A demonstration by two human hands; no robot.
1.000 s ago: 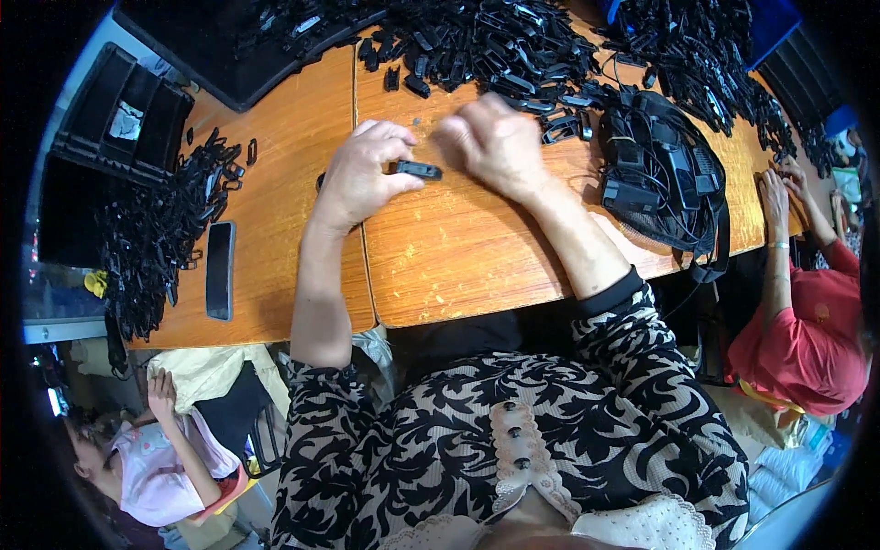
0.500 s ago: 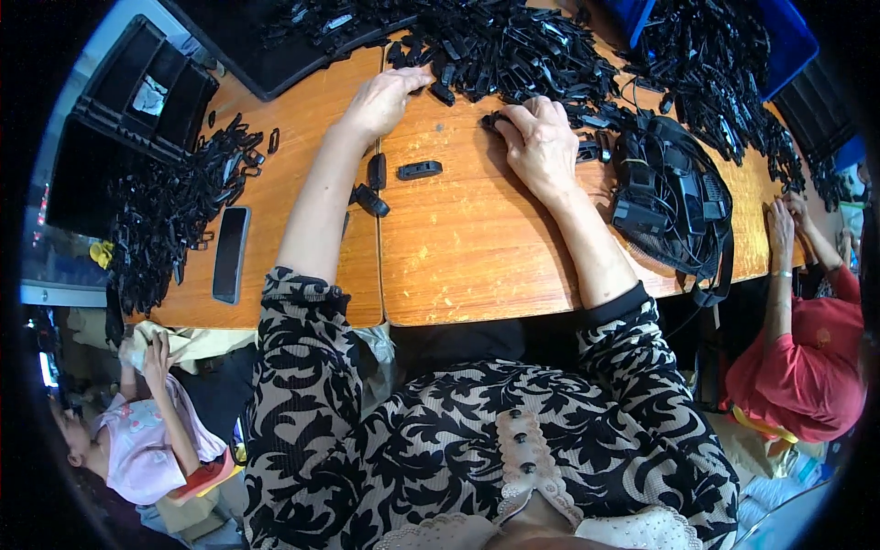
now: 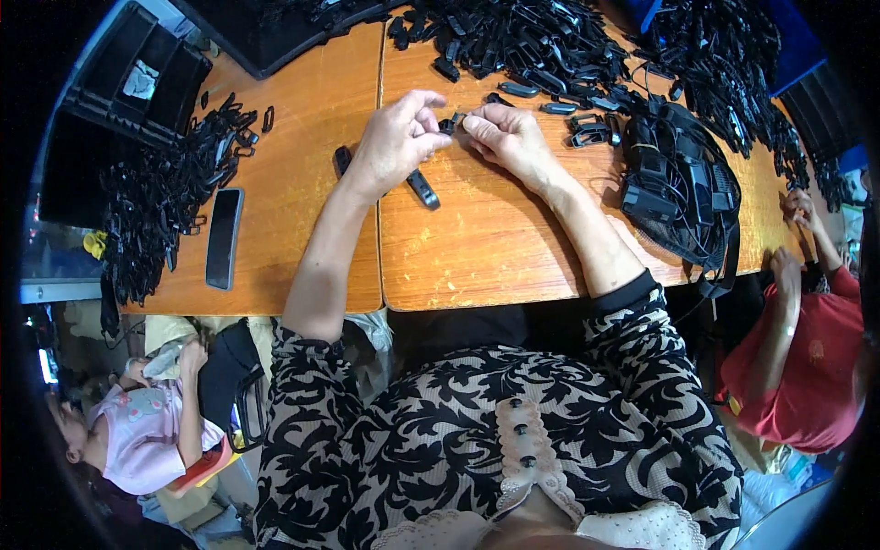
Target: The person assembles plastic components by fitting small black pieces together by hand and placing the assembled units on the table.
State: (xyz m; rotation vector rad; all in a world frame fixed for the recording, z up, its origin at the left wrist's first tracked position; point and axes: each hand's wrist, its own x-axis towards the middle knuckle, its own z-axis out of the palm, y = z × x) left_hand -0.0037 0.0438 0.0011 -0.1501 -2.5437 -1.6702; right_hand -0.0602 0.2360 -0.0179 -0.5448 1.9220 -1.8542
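Over the wooden table (image 3: 477, 247), just short of the heap of black pieces (image 3: 541, 46), a small black part (image 3: 448, 126) sits between the hands, probably light, stiff and slick, best gripped by its edges. The right hand (image 3: 513, 147) seems to pinch one end, palm inward; the left hand (image 3: 394, 139) curves toward it, thumb and forefinger parted, contact unclear.

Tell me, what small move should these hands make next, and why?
Probably steady the small dark piece between the left hand and the right hand: both hands' fingertips are close beside it over the wooden table, and it is partly hidden, so I cannot tell which grip carries it.
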